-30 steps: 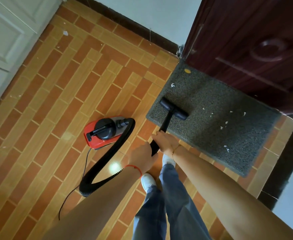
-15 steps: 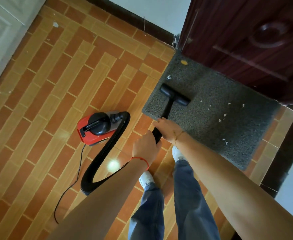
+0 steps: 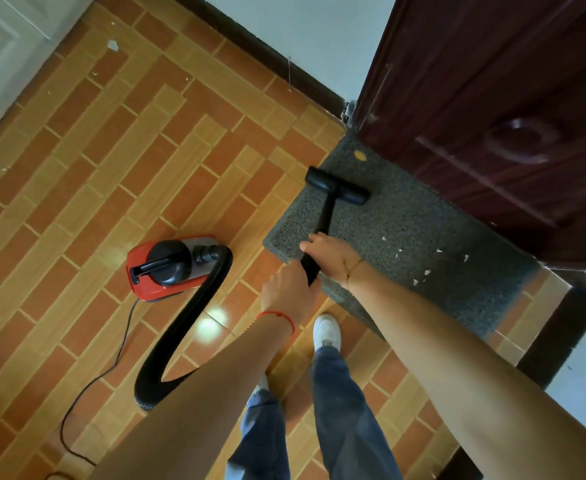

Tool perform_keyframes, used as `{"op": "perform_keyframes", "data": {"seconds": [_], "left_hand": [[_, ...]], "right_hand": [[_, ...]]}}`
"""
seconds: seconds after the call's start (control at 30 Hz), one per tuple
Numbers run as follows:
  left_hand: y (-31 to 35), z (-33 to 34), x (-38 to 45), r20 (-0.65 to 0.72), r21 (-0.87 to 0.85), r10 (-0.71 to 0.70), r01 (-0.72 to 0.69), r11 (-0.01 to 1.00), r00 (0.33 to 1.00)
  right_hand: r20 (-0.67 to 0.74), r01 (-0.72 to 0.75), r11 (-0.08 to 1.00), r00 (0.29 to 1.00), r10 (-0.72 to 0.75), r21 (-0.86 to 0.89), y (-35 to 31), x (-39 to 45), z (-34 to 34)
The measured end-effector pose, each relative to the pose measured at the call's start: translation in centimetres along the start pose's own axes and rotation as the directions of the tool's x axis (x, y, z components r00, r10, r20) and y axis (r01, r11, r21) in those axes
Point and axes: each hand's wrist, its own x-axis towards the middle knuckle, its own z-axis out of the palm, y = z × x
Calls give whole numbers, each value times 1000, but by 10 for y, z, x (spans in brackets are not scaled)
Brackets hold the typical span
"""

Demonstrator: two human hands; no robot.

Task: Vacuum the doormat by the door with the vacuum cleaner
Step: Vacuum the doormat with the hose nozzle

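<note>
A grey doormat [image 3: 405, 244] lies on the floor in front of a dark red door [image 3: 492, 116]. The black floor nozzle [image 3: 336, 185] of the vacuum wand [image 3: 326, 220] sits on the mat's far left part. My right hand [image 3: 333, 258] grips the wand from the right and my left hand [image 3: 286, 294] grips it just below. A red and black vacuum cleaner [image 3: 167, 265] stands on the tiles to the left, joined by a black ribbed hose [image 3: 187, 323]. White scraps [image 3: 426, 271] and a yellow fleck [image 3: 359, 155] lie on the mat.
Orange and tan floor tiles [image 3: 111, 168] spread to the left. A black power cord [image 3: 87, 386] trails from the cleaner toward the lower left. A white panelled door [image 3: 4, 46] is at the top left. My white shoe [image 3: 326, 330] stands at the mat's near edge.
The nozzle has slid forward over the mat toward the door and its left edge. Both hands moved with the wand. The white scrap near the nozzle is gone from view.
</note>
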Motion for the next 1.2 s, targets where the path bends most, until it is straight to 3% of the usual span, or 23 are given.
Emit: {"op": "perform_keyframes", "data": {"seconds": [0.77, 1.2], "left_hand": [[122, -35, 77, -37, 126, 94, -89, 988, 995], [99, -28, 49, -52, 194, 114, -102, 976, 992]], "right_hand": [[-111, -24, 997, 993, 32, 72, 129, 16, -68], [-120, 36, 995, 993, -24, 94, 102, 3, -48]]}}
